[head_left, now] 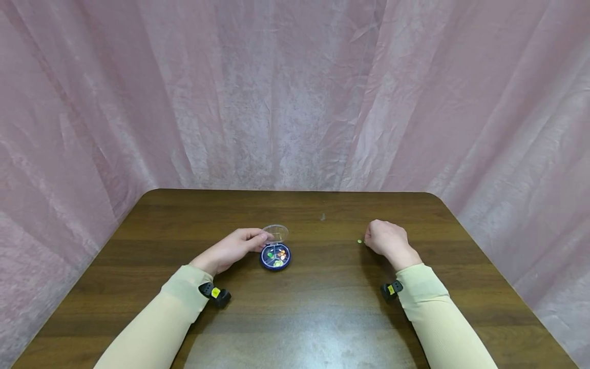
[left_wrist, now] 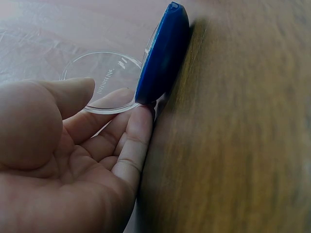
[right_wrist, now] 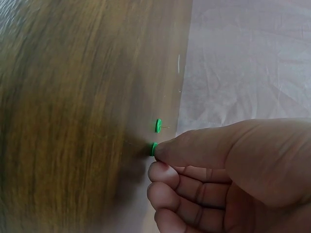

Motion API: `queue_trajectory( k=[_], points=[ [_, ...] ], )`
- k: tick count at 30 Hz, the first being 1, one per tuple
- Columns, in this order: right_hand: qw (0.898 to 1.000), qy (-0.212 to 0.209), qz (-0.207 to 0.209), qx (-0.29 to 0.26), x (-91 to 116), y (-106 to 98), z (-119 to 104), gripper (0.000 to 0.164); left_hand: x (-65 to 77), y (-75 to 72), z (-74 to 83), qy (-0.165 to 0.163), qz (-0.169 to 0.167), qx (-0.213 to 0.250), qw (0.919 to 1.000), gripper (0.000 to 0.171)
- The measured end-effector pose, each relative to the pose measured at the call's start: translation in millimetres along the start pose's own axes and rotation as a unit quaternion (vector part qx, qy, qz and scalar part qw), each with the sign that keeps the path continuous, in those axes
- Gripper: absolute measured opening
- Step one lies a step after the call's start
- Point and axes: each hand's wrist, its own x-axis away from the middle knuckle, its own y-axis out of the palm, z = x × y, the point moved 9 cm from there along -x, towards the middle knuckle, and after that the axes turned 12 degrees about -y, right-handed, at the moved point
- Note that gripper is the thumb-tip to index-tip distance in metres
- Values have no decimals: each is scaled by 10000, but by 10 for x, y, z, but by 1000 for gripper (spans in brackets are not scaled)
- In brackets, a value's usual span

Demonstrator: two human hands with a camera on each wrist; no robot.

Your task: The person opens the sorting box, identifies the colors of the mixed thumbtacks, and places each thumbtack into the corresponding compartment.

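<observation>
A round blue thumbtack case (head_left: 275,264) stands left of centre on the table, its clear lid (head_left: 278,232) raised. Green, orange and yellow-green thumbtacks lie in its divided compartments. My left hand (head_left: 239,246) holds the case by the lid, thumb in front and fingers behind; in the left wrist view a fingertip meets the blue base (left_wrist: 165,58). On the right, my right hand (head_left: 386,239) pinches a green thumbtack (right_wrist: 154,149) at the thumb tip, close over the table. Just beside it another green thumbtack (right_wrist: 159,126) lies on its head, pin pointing up.
The brown wooden table (head_left: 313,307) has rounded far corners. Pink curtains (head_left: 295,92) hang behind and on both sides of it. A small pale mark (head_left: 322,217) shows on the tabletop beyond the case. Each wrist wears a black camera (head_left: 216,294).
</observation>
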Motion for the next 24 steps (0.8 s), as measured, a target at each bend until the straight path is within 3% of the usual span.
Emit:
queue_trajectory(
  k=[24],
  points=[
    [9995, -80, 287, 55, 12, -159, -54, 26, 7, -11, 1, -178, 26, -50, 9998, 41]
  ],
)
